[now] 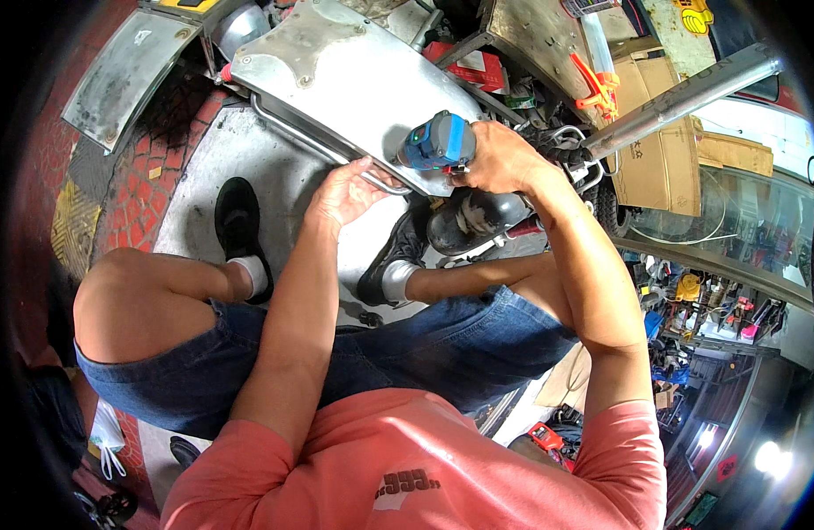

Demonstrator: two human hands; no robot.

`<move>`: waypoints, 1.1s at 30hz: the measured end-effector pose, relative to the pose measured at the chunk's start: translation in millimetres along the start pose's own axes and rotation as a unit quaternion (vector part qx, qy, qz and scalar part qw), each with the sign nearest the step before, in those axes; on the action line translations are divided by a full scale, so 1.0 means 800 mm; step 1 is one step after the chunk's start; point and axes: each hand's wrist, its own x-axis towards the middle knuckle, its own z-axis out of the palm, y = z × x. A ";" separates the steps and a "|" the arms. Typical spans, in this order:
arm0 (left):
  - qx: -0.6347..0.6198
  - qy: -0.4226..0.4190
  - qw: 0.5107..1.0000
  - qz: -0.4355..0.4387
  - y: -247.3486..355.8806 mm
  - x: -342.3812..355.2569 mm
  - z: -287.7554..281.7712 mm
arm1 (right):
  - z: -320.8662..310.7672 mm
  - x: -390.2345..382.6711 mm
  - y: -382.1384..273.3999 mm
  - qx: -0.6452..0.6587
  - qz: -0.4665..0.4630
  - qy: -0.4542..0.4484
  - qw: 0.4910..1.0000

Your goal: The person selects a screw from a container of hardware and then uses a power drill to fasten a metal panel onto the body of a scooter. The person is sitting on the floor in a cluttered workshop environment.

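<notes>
We are gripping a blue drill [442, 141] with our right hand [502, 159] over the panel's [363, 75] near corner. Our left hand [343, 192] is touching the rail [288, 129] along the near edge, its closure unclear. The drill is probably feeling heavy, rigid, its hidden handle offering surest hold.

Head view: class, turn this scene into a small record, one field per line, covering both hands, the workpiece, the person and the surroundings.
left hand: the left hand, fingers at a bent metal tube; firmness of hold unclear
right hand: the right hand, gripping a blue power drill
workpiece: broad silver metal panel, the tube running along its edge
drill tip: hidden from this angle
person: pinkish-red shirt, denim shorts, black shoes
surroundings: red box beyond the panel, brown cardboard to the right
</notes>
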 end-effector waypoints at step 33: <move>-0.043 -0.011 0.998 0.044 -0.021 0.001 0.000 | 0.004 0.009 0.008 0.192 0.010 -0.068 0.979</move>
